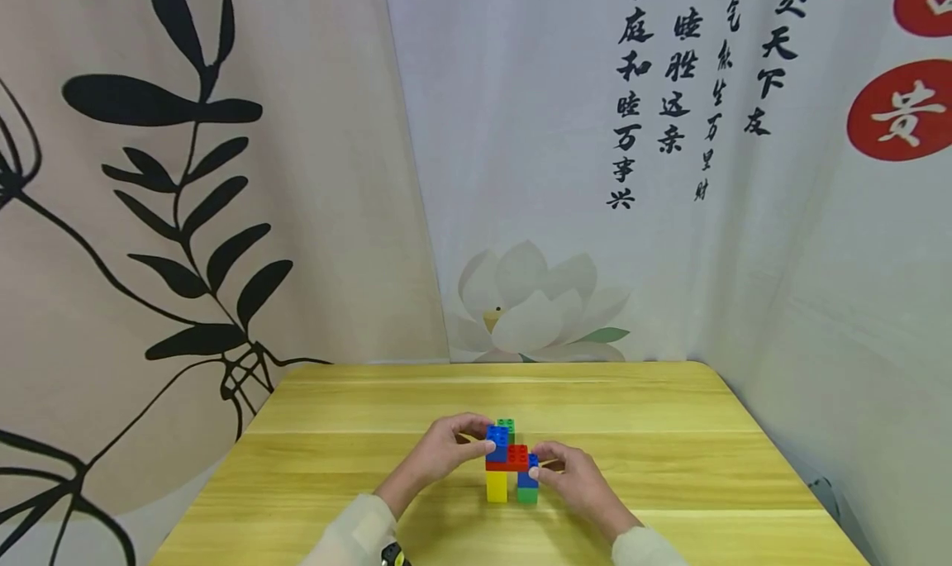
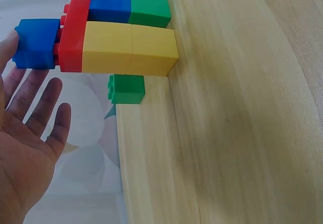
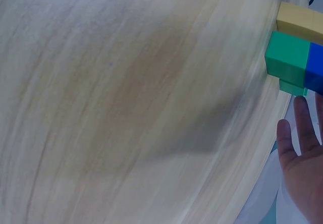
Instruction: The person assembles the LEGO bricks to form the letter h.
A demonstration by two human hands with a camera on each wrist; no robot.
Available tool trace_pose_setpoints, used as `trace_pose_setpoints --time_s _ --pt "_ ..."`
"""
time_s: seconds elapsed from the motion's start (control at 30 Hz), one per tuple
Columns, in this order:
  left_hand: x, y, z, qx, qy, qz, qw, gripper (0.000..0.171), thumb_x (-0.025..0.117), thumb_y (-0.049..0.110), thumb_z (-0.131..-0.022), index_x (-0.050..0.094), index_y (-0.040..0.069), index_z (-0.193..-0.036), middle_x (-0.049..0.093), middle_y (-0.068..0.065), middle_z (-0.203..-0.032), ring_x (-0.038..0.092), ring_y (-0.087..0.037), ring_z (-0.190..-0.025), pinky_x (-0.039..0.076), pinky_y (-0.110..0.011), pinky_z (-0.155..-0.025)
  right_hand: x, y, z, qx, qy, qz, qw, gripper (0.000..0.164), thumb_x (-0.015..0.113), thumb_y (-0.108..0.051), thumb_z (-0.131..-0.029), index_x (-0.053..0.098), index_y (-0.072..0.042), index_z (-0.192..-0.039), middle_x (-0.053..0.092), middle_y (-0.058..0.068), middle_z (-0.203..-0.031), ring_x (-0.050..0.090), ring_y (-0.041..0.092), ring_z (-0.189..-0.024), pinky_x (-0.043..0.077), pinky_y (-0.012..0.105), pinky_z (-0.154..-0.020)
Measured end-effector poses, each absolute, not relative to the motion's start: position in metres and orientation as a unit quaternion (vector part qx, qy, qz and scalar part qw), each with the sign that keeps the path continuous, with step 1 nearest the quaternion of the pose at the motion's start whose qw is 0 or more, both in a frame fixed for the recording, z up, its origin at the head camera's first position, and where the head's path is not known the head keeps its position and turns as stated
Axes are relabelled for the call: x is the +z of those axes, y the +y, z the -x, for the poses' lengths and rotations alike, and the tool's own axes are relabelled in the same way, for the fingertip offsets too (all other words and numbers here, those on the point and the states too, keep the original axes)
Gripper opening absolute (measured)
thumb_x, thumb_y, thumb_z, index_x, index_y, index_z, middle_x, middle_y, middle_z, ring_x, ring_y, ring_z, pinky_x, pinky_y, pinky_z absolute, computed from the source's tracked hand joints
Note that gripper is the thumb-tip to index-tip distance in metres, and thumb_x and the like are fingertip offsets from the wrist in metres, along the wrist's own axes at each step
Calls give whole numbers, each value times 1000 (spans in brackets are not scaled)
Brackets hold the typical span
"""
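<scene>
A small structure of toy building blocks stands on the table. Its red block (image 1: pixel 513 463) bridges a column of two yellow blocks (image 2: pixel 131 47) on the left and a blue block (image 2: pixel 110 6) over a green block (image 1: pixel 527 496) on the right. My left hand (image 1: pixel 449 446) pinches another blue block (image 1: pixel 497 442) on the red block's left end, thumb in front and fingers behind; its lower fingers are spread. At the right column, my right hand (image 1: pixel 573 475) holds the blue block between thumb and fingers, close to the red block's end. Its fingertips are partly hidden.
A separate green block (image 2: pixel 128 89) sits on the table behind the structure. The wooden table (image 1: pixel 669 434) reaches back to a printed curtain (image 1: pixel 335 219) with plants, a flower and writing. A dark and yellow band (image 1: pixel 394 554) shows at the left sleeve.
</scene>
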State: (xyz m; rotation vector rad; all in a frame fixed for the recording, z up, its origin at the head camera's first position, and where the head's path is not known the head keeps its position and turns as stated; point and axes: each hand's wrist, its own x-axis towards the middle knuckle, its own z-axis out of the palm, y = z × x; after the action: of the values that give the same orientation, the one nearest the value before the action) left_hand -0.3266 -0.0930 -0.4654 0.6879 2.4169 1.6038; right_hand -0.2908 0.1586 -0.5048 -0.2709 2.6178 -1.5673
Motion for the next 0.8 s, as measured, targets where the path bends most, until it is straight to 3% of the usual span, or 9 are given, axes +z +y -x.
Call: trace_pose_setpoints --time_s 0.8 --pt "-471 -94 328 526 819 -218 72 27 72 34 -92 71 18 -113 67 2 -99 59 -21 -95 50 -34 -84 -505 159 290 -508 857 83 38 35 73 -28 -91 66 -9 -119 68 8 -115 63 25 -101 54 45 -87"
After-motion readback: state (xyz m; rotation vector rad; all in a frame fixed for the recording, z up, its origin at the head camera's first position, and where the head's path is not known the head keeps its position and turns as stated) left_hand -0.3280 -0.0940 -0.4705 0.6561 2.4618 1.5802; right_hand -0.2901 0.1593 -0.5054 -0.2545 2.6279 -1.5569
